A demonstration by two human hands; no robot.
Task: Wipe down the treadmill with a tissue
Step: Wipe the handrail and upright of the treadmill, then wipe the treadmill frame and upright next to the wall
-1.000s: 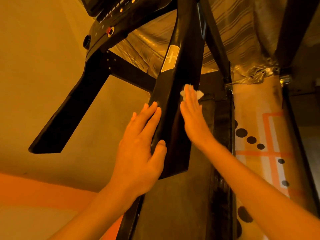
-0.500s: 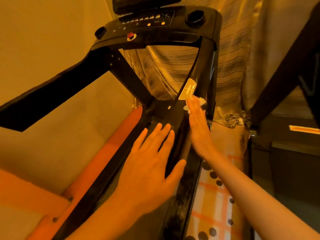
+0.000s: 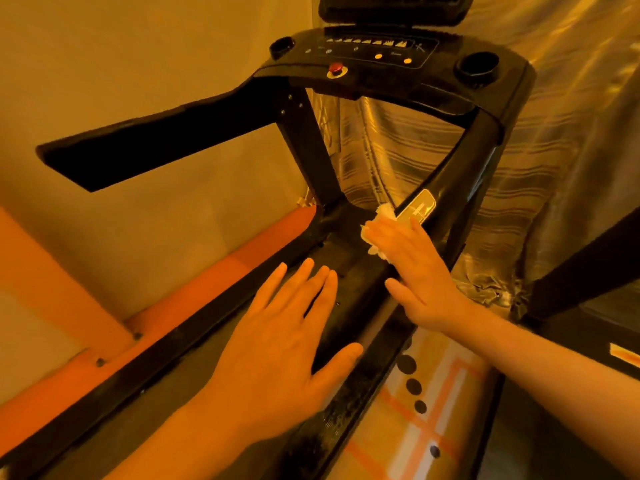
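**A:** Where is the tissue seen?

**B:** The tissue is seen just right of the middle of the frame. It is pressed on the right post of the treadmill, just under a pale sticker. Most of it is hidden under the right hand. Only white bits are seen by the fingertips and by the edge of the hand.

**A:** Is it gripped?

**B:** No, it is pressed flat. The fingers are kept straight and are not curled round it.

**A:** And the left hand?

**B:** The left hand is seen low in the middle. It is flat, the fingers are straight and spread, and nothing is held. It is seen over the dark deck. Whether the deck is touched cannot be told.

**A:** What is cut off or hard to see?

**B:** The screen is cut off by the top edge. The small marks on the panel cannot be read, but a red button is seen there. Both arms are cut off by the frame edges. At the lower right, a mat with dark dots is partly hidden by the right arm. A striped curtain is seen behind the posts.
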